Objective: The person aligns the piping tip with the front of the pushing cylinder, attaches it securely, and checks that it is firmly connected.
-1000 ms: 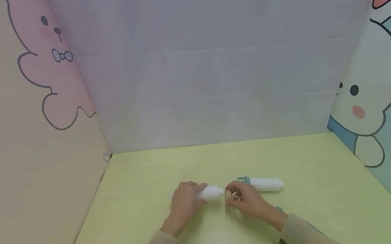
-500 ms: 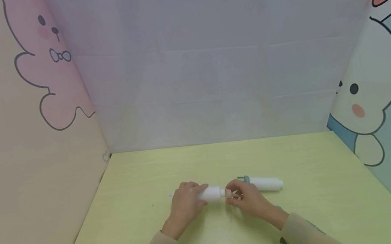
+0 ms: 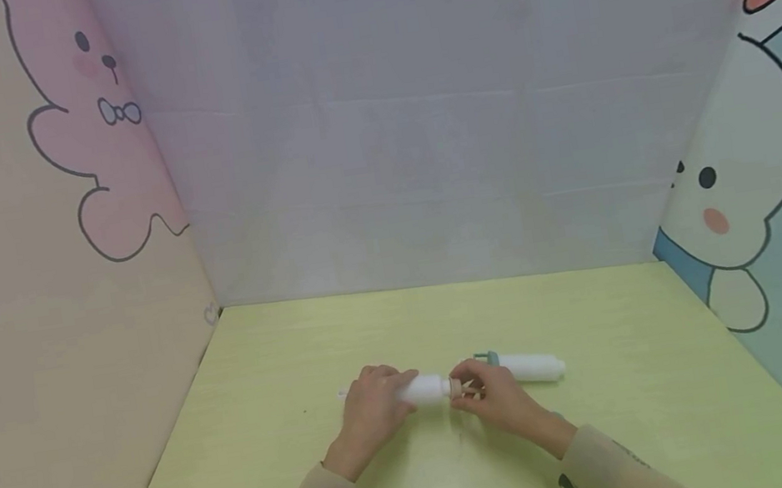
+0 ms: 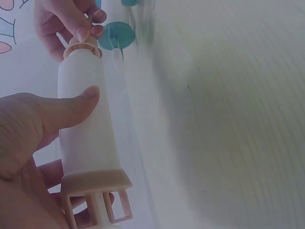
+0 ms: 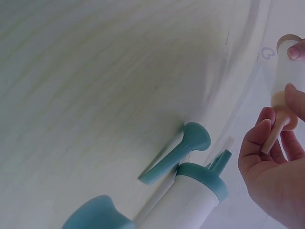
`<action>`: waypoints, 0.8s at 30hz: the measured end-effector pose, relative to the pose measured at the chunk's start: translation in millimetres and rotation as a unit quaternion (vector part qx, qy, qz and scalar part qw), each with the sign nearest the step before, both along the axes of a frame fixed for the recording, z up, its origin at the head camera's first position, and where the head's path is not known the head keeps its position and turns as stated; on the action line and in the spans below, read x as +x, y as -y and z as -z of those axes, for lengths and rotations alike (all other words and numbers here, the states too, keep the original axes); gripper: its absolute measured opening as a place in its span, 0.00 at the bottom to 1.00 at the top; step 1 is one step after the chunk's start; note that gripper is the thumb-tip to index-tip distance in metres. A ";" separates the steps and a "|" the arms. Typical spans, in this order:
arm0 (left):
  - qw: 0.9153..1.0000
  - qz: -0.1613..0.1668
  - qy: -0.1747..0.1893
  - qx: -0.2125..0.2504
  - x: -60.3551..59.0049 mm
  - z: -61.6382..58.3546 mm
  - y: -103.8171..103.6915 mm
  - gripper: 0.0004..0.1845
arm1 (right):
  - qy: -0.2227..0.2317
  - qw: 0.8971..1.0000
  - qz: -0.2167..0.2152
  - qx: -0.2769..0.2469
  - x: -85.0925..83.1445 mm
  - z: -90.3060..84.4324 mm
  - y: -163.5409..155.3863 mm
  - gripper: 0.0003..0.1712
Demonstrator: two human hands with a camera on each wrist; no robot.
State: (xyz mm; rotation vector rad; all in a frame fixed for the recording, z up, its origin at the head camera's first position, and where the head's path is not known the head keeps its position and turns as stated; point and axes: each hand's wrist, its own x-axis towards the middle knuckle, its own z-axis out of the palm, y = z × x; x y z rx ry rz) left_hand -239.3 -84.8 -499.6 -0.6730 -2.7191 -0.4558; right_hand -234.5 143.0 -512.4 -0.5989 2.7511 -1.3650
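Gripping a white tube [image 3: 424,388] at lower centre of the head view, left hand [image 3: 374,411] wrapped round its barrel, thumb [image 4: 71,107] laid flat across it, peach finger-flange [image 4: 97,183] toward the palm. Pinching the peach nozzle [image 5: 276,125] at the tube's far end, right hand [image 3: 493,397] with fingertips curled closed on it, just in front of a second white tube with teal cap [image 3: 527,367] lying on the green tabletop [image 3: 613,413]. Judged light, rigid, smooth plastic, likely slippery; best held round the mid-barrel, nozzle taken only by its collar, being thin and probably easy to snap.
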 end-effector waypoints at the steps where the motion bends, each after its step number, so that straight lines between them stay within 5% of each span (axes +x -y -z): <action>1: 1.000 0.000 0.003 0.000 0.3 0.1 -0.2 0.24 | 0.001 1.000 0.000 -0.001 0.3 0.1 0.0 0.18; 24: 1.000 0.006 0.005 -0.011 3.4 5.4 -4.1 0.23 | -0.002 1.000 -0.006 0.004 2.1 2.4 0.4 0.17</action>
